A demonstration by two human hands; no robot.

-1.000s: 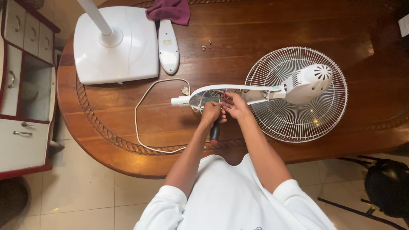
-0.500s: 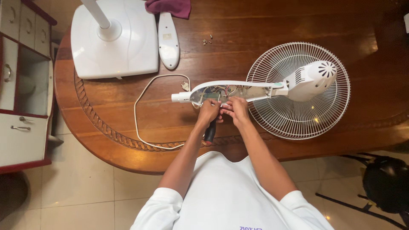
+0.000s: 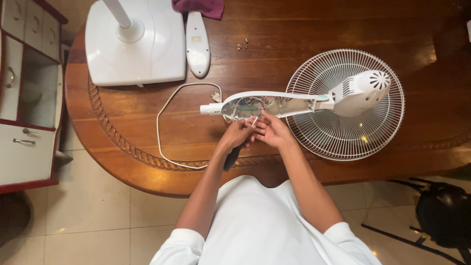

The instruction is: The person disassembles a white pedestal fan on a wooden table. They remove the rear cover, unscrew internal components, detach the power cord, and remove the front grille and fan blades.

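Left hand (image 3: 237, 135) clamped on dark-handled screwdriver (image 3: 231, 156), tip meeting right hand (image 3: 273, 131) fingers pinching something small, unclear what; both just below opened white plastic fan neck housing (image 3: 267, 104) lying on brown wooden table (image 3: 294, 29); keep tip steady, wires clear.

A home, likely a dining room: an oval carved wooden table (image 3: 304, 34) on pale floor tiles (image 3: 93, 216), a white cabinet with red trim (image 3: 24, 88) beside it, a chair (image 3: 441, 211) nearby.
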